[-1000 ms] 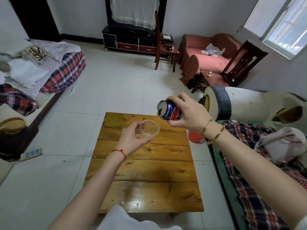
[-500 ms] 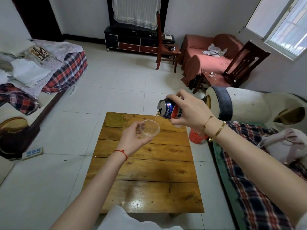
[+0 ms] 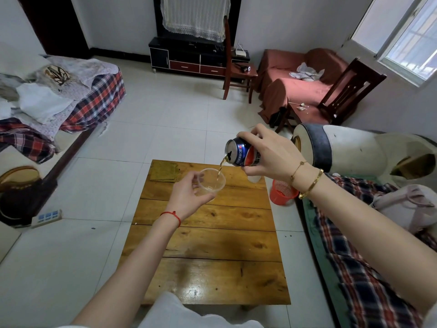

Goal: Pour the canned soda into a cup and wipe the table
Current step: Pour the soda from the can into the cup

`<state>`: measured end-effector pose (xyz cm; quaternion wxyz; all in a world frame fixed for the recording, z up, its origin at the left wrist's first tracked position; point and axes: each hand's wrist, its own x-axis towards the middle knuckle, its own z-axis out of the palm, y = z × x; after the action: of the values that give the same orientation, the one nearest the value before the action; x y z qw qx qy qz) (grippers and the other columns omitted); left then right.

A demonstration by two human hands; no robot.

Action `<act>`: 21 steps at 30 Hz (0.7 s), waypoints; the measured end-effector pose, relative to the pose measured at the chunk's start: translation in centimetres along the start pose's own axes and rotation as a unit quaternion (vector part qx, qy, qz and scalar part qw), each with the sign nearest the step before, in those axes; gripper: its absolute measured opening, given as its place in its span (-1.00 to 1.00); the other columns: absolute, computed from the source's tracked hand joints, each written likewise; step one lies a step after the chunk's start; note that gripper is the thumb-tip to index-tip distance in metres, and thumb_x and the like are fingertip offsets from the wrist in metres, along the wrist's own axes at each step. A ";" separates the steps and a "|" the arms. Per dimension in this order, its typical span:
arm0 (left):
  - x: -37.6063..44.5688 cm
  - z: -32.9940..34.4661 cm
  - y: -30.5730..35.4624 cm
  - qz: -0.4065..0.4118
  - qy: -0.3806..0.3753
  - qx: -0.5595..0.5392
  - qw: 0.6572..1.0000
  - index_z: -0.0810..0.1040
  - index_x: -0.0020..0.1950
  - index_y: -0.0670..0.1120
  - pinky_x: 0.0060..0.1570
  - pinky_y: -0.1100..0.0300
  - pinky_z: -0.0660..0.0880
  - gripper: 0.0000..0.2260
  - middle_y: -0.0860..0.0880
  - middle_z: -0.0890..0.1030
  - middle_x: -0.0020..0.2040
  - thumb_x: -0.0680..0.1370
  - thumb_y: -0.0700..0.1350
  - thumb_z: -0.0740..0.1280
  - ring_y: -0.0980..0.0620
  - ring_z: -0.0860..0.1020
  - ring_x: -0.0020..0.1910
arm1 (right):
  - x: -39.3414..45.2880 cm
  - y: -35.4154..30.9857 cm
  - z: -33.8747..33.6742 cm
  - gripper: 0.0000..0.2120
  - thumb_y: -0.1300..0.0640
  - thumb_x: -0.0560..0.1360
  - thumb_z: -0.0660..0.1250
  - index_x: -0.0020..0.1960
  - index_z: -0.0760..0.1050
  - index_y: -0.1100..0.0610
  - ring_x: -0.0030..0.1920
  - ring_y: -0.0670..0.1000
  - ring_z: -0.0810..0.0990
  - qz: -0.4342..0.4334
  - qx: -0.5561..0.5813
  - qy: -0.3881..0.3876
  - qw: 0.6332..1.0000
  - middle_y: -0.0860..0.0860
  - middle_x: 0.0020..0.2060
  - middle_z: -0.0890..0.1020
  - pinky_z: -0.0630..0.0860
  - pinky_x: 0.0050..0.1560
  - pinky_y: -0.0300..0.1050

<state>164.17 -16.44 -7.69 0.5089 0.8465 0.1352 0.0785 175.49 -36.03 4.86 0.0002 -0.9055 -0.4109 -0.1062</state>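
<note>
My left hand [image 3: 189, 197] grips a clear plastic cup [image 3: 211, 182] from its left side, held above the far half of the wooden table [image 3: 212, 245]. Up and to the right of the cup, my right hand [image 3: 269, 153] holds a blue and red soda can [image 3: 240, 151] tipped on its side with the mouth toward the cup. A thin brown stream runs from the can's opening down into the cup. A little liquid lies at the cup's bottom. A folded olive-green cloth [image 3: 164, 171] lies on the table's far left corner.
A red mesh bin [image 3: 282, 191] stands on the floor just right of the table. Plaid-covered sofas flank the table on the left [image 3: 94, 102] and right [image 3: 354, 268]. A white power strip [image 3: 47, 217] lies on the tiled floor at left.
The can has tipped further and soda now streams into the cup; one second ago nothing was flowing. Both hands stay close to where they were.
</note>
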 end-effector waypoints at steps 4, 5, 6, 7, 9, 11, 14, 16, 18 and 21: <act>0.3 -0.2 -0.1 0.000 0.004 -0.005 1.000 0.44 0.35 -0.08 0.14 0.23 0.52 -0.39 -0.05 0.55 0.27 0.36 -0.03 0.58 0.06 0.52 0.16 | 0.2 0.1 0.1 -0.31 -0.21 0.30 0.39 0.36 0.30 -0.04 -0.07 0.04 0.49 0.000 -0.003 0.000 1.000 0.01 0.06 0.42 0.57 -0.23 0.00; 0.3 -0.3 -0.1 0.000 0.003 -0.007 1.000 0.44 0.36 -0.08 0.13 0.25 0.51 -0.39 -0.06 0.54 0.27 0.37 -0.04 0.58 0.07 0.51 0.15 | 0.2 0.1 0.2 -0.31 -0.21 0.30 0.39 0.36 0.30 -0.04 -0.07 0.04 0.49 0.000 -0.003 0.001 1.000 0.01 0.06 0.42 0.57 -0.23 0.00; 0.4 -0.3 -0.2 0.000 0.003 -0.008 1.000 0.43 0.36 -0.08 0.12 0.27 0.50 -0.39 -0.06 0.54 0.27 0.37 -0.04 0.57 0.08 0.51 0.15 | 0.3 0.0 0.2 -0.31 -0.21 0.30 0.39 0.36 0.30 -0.04 -0.07 0.04 0.49 0.000 -0.003 0.001 1.000 0.01 0.06 0.42 0.57 -0.24 0.00; 0.4 -0.4 -0.2 -0.001 0.003 -0.008 1.000 0.43 0.35 -0.08 0.12 0.27 0.50 -0.39 -0.06 0.54 0.27 0.37 -0.04 0.57 0.08 0.51 0.15 | 0.3 0.0 0.2 -0.31 -0.21 0.30 0.39 0.36 0.30 -0.04 -0.07 0.04 0.48 -0.001 -0.004 0.001 1.000 0.01 0.06 0.42 0.57 -0.24 0.00; 0.4 -0.4 -0.4 -0.003 0.003 -0.006 1.000 0.43 0.35 -0.08 0.13 0.25 0.50 -0.39 -0.06 0.54 0.28 0.37 -0.04 0.57 0.04 0.52 0.18 | 0.4 -0.1 0.3 -0.31 -0.21 0.30 0.39 0.37 0.30 -0.03 -0.08 0.03 0.48 -0.001 -0.005 0.000 1.000 0.02 0.06 0.42 0.57 -0.24 -0.01; 0.4 -0.5 -0.5 -0.004 0.005 -0.003 1.000 0.43 0.35 -0.08 0.13 0.24 0.50 -0.40 -0.07 0.54 0.28 0.38 -0.05 0.57 0.00 0.53 0.22 | 0.4 -0.2 0.4 -0.31 -0.21 0.31 0.39 0.37 0.29 -0.03 -0.07 0.03 0.48 -0.002 -0.008 -0.001 1.000 0.02 0.06 0.42 0.57 -0.24 -0.02; 0.5 -0.5 -0.5 -0.003 0.005 -0.002 1.000 0.43 0.34 -0.08 0.10 0.26 0.50 -0.41 -0.06 0.55 0.28 0.38 -0.05 0.57 -0.01 0.54 0.22 | 0.5 -0.4 0.4 -0.31 -0.21 0.31 0.39 0.37 0.30 -0.03 -0.08 0.03 0.48 -0.004 -0.010 -0.002 1.000 0.02 0.06 0.42 0.56 -0.25 -0.04; 0.5 -0.5 -0.6 -0.003 0.005 -0.004 1.000 0.43 0.34 -0.07 0.11 0.25 0.50 -0.41 -0.07 0.55 0.28 0.38 -0.05 0.57 0.00 0.53 0.22 | 0.5 -0.5 0.4 -0.31 -0.20 0.31 0.39 0.37 0.31 -0.01 -0.08 0.03 0.48 -0.007 -0.009 -0.001 1.000 0.03 0.05 0.43 0.54 -0.28 -0.07; 0.5 -0.6 -0.6 -0.004 0.004 -0.005 1.000 0.43 0.34 -0.07 0.11 0.25 0.50 -0.41 -0.07 0.55 0.28 0.38 -0.04 0.57 0.00 0.53 0.22 | 0.6 -0.7 0.4 -0.31 -0.19 0.31 0.39 0.38 0.32 -0.01 -0.09 0.03 0.48 -0.007 -0.009 -0.002 1.000 0.04 0.06 0.43 0.53 -0.28 -0.09; 0.5 -0.6 -0.7 -0.008 0.005 -0.007 1.000 0.43 0.35 -0.07 0.12 0.24 0.51 -0.40 -0.06 0.55 0.28 0.38 -0.05 0.57 0.03 0.53 0.19 | 0.6 -0.8 0.5 -0.31 -0.18 0.32 0.39 0.38 0.32 -0.01 -0.09 0.03 0.47 -0.008 -0.008 -0.005 1.000 0.04 0.05 0.43 0.55 -0.27 -0.07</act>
<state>164.41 -15.42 -8.05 0.5144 0.8416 0.1440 0.0799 175.40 -34.99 4.42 -0.0106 -0.9027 -0.4172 -0.1047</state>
